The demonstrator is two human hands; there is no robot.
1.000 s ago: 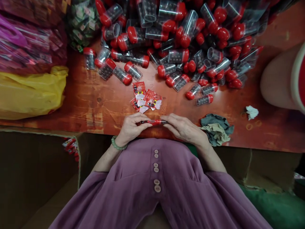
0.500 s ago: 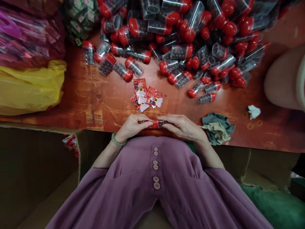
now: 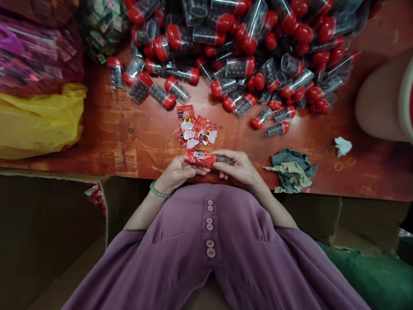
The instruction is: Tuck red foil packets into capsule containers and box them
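Note:
Between my hands, at the table's front edge, lies a tube (image 3: 200, 159) with a red printed wrapper and a white barcode facing up. Its right part looks dark, like the dark-beaded tubes on the table. My left hand (image 3: 179, 173) holds the red end, fingers curled beneath it. My right hand (image 3: 238, 167) grips the dark end, thumb in front and fingers behind. Just beyond, several red printed sachets (image 3: 205, 128) overlap in a small pile. Whether the red piece is a sleeve or a sachet laid along the tube, I cannot tell.
A heap of clear tubes with red caps (image 3: 240, 67) covers the back. Bags stand at left, among them a yellow one (image 3: 41, 122). To the right are crumpled cloths (image 3: 293, 170), rubber bands (image 3: 338, 166), white scrap (image 3: 342, 146) and a pale bucket (image 3: 380, 103).
The tube has been turned and raised slightly, so the barcode now shows. My right hand has gone from lying flat over it to gripping its right end. The view has shifted slightly.

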